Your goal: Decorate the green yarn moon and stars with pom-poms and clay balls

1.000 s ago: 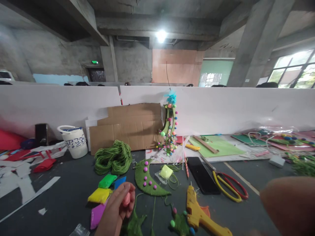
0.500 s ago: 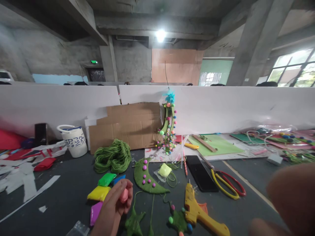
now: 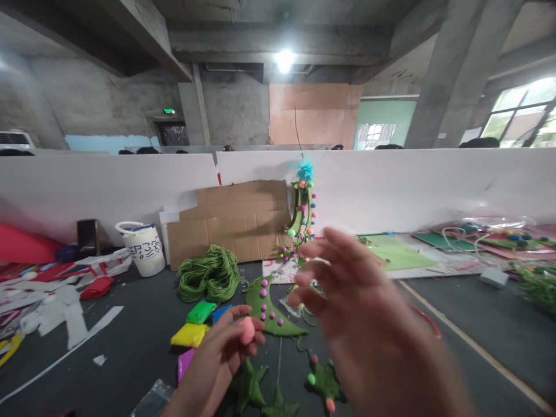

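Note:
My left hand [image 3: 212, 365] is closed on a lump of pink modelling clay [image 3: 247, 330], held between thumb and fingers. Blurred by motion, my right hand [image 3: 369, 313] hovers over the table with its fingers apart and nothing visible in them. Beyond the left hand lies a green felt crescent [image 3: 271, 321] dotted with purple balls. Below the crescent are green felt stars; the right star [image 3: 325, 381] carries coloured balls. Beside my left hand lie green [image 3: 201, 313], yellow [image 3: 189, 335], blue [image 3: 220, 314] and purple [image 3: 185, 366] packets.
A coil of green yarn [image 3: 208, 273] lies before a cardboard sheet [image 3: 234, 223]. A decorated hanging ornament [image 3: 306, 202] stands at the white partition [image 3: 391, 185]. At left are a white bucket [image 3: 145, 252] and paper scraps [image 3: 65, 313]. A red scissor handle [image 3: 428, 320] shows past my right hand.
My right hand has swung in from the right edge toward the middle, covering the glue gun, phone and most of the scissors. My left hand has shifted right with the pink clay, now more exposed.

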### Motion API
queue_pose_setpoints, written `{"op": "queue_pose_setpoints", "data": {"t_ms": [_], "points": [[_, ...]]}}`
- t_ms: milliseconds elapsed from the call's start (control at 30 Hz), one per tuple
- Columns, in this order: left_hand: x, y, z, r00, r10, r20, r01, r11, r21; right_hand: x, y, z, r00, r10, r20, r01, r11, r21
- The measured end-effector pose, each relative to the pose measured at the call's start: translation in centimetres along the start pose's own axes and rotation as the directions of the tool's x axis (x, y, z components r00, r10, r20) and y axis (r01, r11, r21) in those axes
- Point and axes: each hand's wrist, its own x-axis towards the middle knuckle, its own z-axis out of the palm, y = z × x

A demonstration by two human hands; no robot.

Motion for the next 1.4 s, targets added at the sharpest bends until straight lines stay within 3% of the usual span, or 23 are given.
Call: {"op": "queue_pose_setpoints", "data": {"t_ms": [67,133,200,300,433,800,1000,1267,1400], "points": [[1.7,2.1,2.1,0.997,-0.050,0.059,0.046,0.996,0.070,2.6,0.2,1.5,0.998,0.040,0.054,-0.047,0.990,0.134],[2.5,3.2,3.2,0.995,-0.077,0.071,0.071,0.995,0.071,3.2,2.0,2.8,0.972,0.143,0.185,-0.145,0.989,0.000],[2.7,3.1,3.3,0.992,-0.085,0.090,0.080,0.995,0.056,2.1,4.3,3.6,0.958,0.188,0.216,-0.172,0.981,-0.091],[2.4,1.8,2.6,0.987,-0.075,0.144,0.069,0.997,0.041,-0.1,6.3,4.0,0.959,0.147,0.243,-0.122,0.986,-0.114],[2.6,0.8,2.2,0.984,-0.078,0.159,0.072,0.997,0.042,-0.9,6.0,4.0,0.960,0.077,0.271,-0.025,0.982,-0.188],[2.1,0.6,2.9,0.970,-0.150,0.191,0.152,0.988,0.003,-1.1,5.6,4.0,0.939,-0.037,0.343,0.142,0.947,-0.287],[2.3,0.4,2.7,0.981,-0.076,0.178,0.069,0.997,0.043,-0.9,5.1,4.1,0.953,0.048,0.300,0.035,0.964,-0.265],[2.3,0.4,2.7,0.984,-0.050,0.173,0.035,0.996,0.087,-1.2,5.9,3.9,0.944,-0.015,0.330,0.132,0.933,-0.336],[2.0,0.4,3.0,0.985,-0.066,0.159,0.059,0.997,0.049,-0.9,6.2,4.0,0.963,0.000,0.270,0.078,0.957,-0.279]]}}
